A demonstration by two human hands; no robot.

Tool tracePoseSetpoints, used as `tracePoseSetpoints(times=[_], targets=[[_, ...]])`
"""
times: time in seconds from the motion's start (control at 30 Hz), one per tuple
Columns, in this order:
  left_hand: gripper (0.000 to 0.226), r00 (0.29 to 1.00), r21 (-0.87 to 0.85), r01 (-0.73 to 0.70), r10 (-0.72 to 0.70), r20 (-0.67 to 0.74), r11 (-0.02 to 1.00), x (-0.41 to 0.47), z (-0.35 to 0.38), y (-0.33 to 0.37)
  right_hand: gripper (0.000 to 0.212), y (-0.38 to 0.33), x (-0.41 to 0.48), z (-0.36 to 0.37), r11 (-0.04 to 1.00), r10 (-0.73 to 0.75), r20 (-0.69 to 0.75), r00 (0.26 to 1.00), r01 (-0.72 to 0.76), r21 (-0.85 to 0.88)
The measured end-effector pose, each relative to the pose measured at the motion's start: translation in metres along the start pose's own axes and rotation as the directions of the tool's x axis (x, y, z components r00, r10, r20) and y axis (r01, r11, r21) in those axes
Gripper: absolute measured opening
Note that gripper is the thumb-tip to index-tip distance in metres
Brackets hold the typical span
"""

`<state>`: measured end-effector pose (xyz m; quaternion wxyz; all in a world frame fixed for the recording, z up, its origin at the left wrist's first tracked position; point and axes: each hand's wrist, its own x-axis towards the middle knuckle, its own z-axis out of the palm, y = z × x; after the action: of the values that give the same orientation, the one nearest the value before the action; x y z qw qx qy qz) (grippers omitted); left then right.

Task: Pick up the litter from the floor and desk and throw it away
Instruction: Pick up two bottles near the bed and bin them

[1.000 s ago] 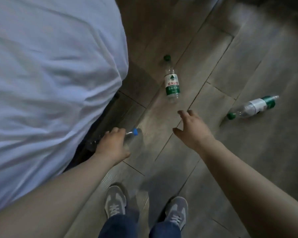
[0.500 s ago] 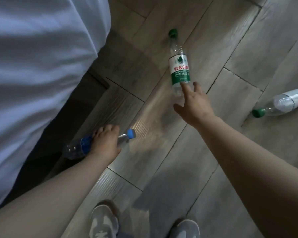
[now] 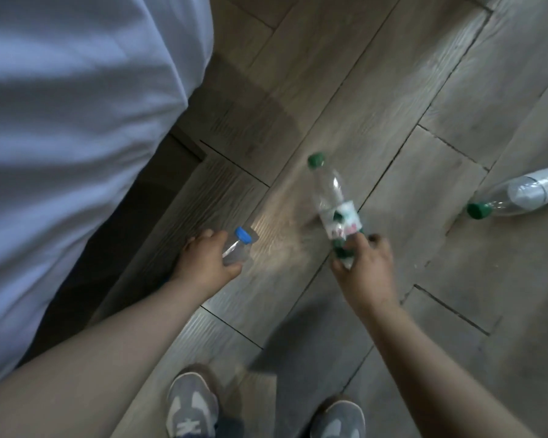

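Observation:
My left hand (image 3: 208, 263) grips a clear plastic bottle with a blue cap (image 3: 238, 245), its neck poking out past my fingers. My right hand (image 3: 366, 270) holds the lower end of an empty green-capped bottle (image 3: 331, 197) with a white and green label, lifted off the wooden floor (image 3: 393, 99) with its cap pointing away from me. A second green-capped bottle (image 3: 519, 192) with a white label lies on its side on the floor at the right edge.
A bed with a pale sheet (image 3: 76, 121) fills the left side, its dark base beside my left hand. My two grey sneakers (image 3: 193, 406) stand at the bottom of the view.
My right hand reached the green-capped bottle, closed around its lower end and lifted it from the floor. My left hand kept hold of the blue-capped bottle.

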<state>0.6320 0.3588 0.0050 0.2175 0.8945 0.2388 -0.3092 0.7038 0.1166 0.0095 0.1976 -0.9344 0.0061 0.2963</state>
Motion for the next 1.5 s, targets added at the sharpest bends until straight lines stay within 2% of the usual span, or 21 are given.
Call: tracePoseSetpoints(times=[0.07,0.1,0.17,0.2,0.23,0.33,0.5,0.73,0.87,1.03,1.13,1.23,1.37,1.5], targets=[[0.056,1.0,-0.033,0.013,-0.012,0.01,0.999,-0.006,0.0,0.006,0.046,0.007,-0.015,0.006,0.996,0.07,-0.069,0.995,-0.067,0.052],[0.056,1.0,-0.04,0.017,-0.016,0.019,0.999,-0.008,0.0,0.009,0.055,0.008,-0.015,0.01,0.996,0.085,-0.049,0.995,-0.082,0.045],[0.056,0.999,-0.043,0.023,-0.022,0.036,0.999,-0.012,0.002,0.014,0.085,0.01,-0.009,0.017,0.995,0.103,0.088,0.991,-0.102,-0.023],[0.055,0.999,-0.04,0.027,-0.025,0.042,0.999,-0.014,0.003,0.016,0.092,0.01,-0.007,0.022,0.991,0.126,0.161,0.979,-0.117,-0.064],[0.056,0.999,-0.033,0.03,-0.028,0.044,0.999,-0.016,0.004,0.018,0.089,0.01,-0.006,0.027,0.987,0.146,0.211,0.966,-0.127,-0.102],[0.056,0.999,-0.016,0.027,-0.026,0.047,1.0,-0.025,0.002,0.025,0.055,0.014,-0.019,0.031,0.982,0.163,0.233,0.959,-0.135,-0.132],[0.052,0.999,-0.039,0.011,-0.009,0.049,0.999,-0.062,-0.028,0.045,0.05,0.01,-0.072,-0.011,0.934,0.281,0.188,0.941,-0.314,0.172],[0.03,1.0,-0.204,-0.005,0.006,0.007,0.979,-0.153,-0.127,0.11,0.042,-0.03,-0.166,-0.148,0.818,0.361,0.092,0.928,-0.363,0.447],[0.019,0.995,-0.318,-0.099,0.099,-0.015,0.943,-0.214,-0.207,0.161,0.042,-0.067,-0.227,-0.243,0.762,0.406,0.018,0.914,-0.349,0.546],[0.017,0.961,-0.392,-0.272,0.265,-0.072,0.879,-0.301,-0.313,0.23,0.04,-0.115,-0.315,-0.357,0.701,0.44,-0.09,0.894,-0.279,0.656],[0.015,0.911,-0.389,-0.41,0.388,-0.136,0.825,-0.365,-0.381,0.273,0.038,-0.145,-0.377,-0.424,0.681,0.447,-0.196,0.873,-0.189,0.708],[0.018,0.808,-0.346,-0.582,0.57,-0.147,0.736,-0.437,-0.44,0.312,0.039,-0.168,-0.446,-0.492,0.654,0.493,-0.327,0.806,-0.095,0.751],[0.024,0.628,-0.342,-0.753,0.769,-0.118,0.562,-0.533,-0.49,0.352,0.04,-0.184,-0.552,-0.569,0.621,0.578,-0.485,0.656,0.031,0.783],[0.021,0.443,-0.416,-0.833,0.89,-0.109,0.364,-0.628,-0.508,0.385,0.033,-0.182,-0.666,-0.603,0.604,0.658,-0.579,0.48,0.121,0.787]])
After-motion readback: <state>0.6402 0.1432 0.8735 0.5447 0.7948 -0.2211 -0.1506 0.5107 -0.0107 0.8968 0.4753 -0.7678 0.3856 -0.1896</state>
